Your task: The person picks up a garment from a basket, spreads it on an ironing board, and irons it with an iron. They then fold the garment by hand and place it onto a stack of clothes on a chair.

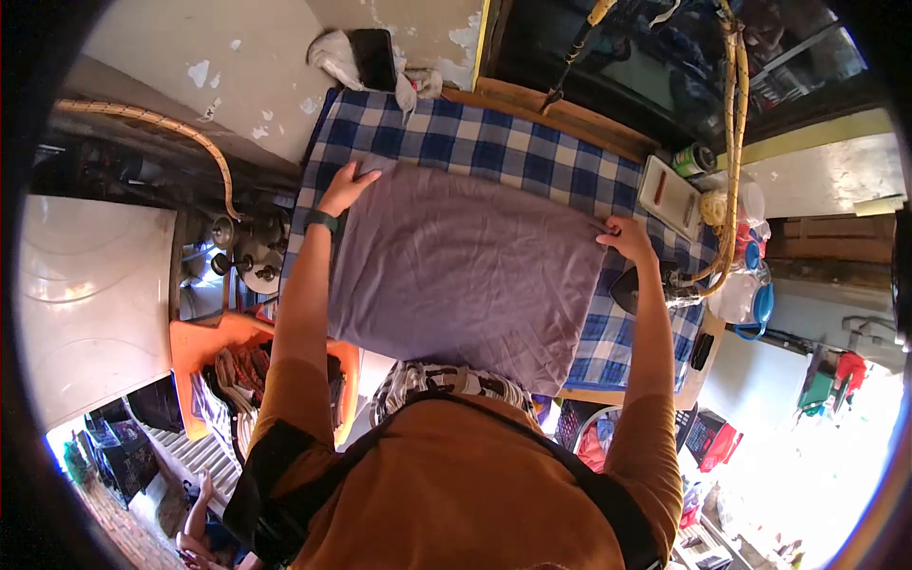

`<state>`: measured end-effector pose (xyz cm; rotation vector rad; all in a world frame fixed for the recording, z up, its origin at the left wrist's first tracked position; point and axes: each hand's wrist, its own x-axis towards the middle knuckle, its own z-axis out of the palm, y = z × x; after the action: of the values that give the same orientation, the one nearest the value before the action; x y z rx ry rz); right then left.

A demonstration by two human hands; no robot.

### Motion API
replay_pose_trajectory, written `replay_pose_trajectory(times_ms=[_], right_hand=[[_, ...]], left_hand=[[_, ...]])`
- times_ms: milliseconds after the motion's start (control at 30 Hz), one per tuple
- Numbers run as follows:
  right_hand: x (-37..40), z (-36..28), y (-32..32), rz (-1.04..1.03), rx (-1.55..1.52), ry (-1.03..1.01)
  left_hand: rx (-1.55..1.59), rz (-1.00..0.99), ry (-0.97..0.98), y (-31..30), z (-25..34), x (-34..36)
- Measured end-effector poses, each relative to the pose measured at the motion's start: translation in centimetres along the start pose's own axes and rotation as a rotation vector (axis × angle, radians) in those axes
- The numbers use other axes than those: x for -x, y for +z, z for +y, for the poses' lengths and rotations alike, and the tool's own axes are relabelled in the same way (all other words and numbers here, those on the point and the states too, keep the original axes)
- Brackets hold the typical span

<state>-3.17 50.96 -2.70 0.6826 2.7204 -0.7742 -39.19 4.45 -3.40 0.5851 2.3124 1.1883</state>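
Shirt [484, 484] in orange-brown is filling the near middle, and patterned legwear [454, 382] is showing just beyond it. At near left, an orange crate [195, 332] is holding folded garments [242, 372]; a pale panel [100, 294] is standing farther left.

Grey cloth [465, 271] is lying spread across the middle of the work surface, with shallow wrinkles running over it. Its near edge is reaching the wearer's body. A blue-and-white checked cover [532, 152] is extending beneath it and showing along the far and right sides.

Right hand [627, 237] is pinching the far right corner of the grey cloth between thumb and fingers. Left hand [349, 187] is resting at the far left corner, with thumb and forefinger standing apart in an open posture; a dark wristband [322, 221] is encircling that wrist.

An iron [623, 292] is sitting on the cover at right, partly passing beneath the right forearm. A banded hose [738, 123] is running from it toward the far edge.

A shallow tray [668, 217] is lying at the far right, with a green can [693, 160] standing just beyond. At the far left, a black flat object [373, 59] is lying beside a white rag [332, 57]. A dark glass panel [617, 66] is closing the far side.
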Motion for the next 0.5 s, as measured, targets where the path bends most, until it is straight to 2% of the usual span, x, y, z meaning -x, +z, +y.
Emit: replay_pose_trajectory(times_ms=[33,67,133,167,200,267,333,400,433,467,500], right_hand=[[-0.1,-0.1,-0.5,0.005,0.0,0.0],[-0.3,-0.2,-1.1,-0.031,0.055,0.038],[-0.6,-0.5,-2.1,-0.061,0.116,0.07],[-0.7,-0.8,-2.5,-0.015,0.106,0.053],[-0.7,-1.1,-2.7,0.027,0.095,0.036],[-0.7,-0.6,-1.9,0.015,0.054,0.017],[-1.3,-0.2,-1.4,0.007,0.017,-0.015],[-1.4,0.0,-1.0,-0.102,-0.099,-0.031],[-1.5,0.5,-0.6,-0.098,-0.118,-0.115],[-1.6,0.1,-1.1,-0.1,-0.113,-0.123],[-1.6,-0.3,-1.7,-0.206,-0.072,-0.069]], left_hand=[[0.013,0.138,0.065,0.0,0.0,0.2],[0.014,0.138,0.069,-0.2,-1.4,-0.5],[0.463,-0.017,0.074,-1.4,-2.3,-1.4],[0.529,0.023,0.073,-1.4,-1.8,-1.2],[0.531,0.029,0.073,-0.7,-1.4,-0.9],[0.27,0.206,-0.02,0.3,0.0,-0.3],[0.381,0.187,-0.071,0.4,0.0,-0.5],[0.457,0.129,-0.078,0.2,1.0,-0.2],[0.424,0.034,-0.019,0.1,-2.1,-2.0],[0.427,0.043,-0.018,-0.3,-1.7,-1.9],[0.359,0.011,-0.017,-0.7,-1.3,-1.9]])
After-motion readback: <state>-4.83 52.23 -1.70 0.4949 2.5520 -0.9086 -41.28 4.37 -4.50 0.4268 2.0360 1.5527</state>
